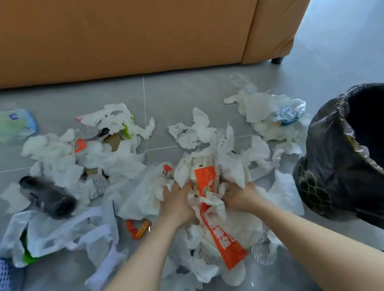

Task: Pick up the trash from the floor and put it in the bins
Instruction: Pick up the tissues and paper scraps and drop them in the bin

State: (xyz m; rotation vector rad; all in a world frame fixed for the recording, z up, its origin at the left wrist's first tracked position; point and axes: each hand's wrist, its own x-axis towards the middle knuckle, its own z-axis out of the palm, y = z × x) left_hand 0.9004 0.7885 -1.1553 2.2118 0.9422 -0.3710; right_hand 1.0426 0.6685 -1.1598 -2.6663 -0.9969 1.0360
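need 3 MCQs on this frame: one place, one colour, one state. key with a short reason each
1. On which side of the person does the black-lined bin stand?
A. Right
B. Left
C. Straight ahead, in the middle of the trash

2. What colour is the bottle lying on its side?
A. Red
B. Yellow
C. Black

3. What are the left hand and right hand doing?
A. Both hang empty
B. Both grip a tissue bundle with an orange wrapper in it
C. One holds the bin's rim

Key:
1 A: the bin sits at the right edge of the view, beyond the right hand.
2 C: the bottle's body and cap are dark black against the white tissue around it.
3 B: the fingers of both hands curl into the bundle from either side.
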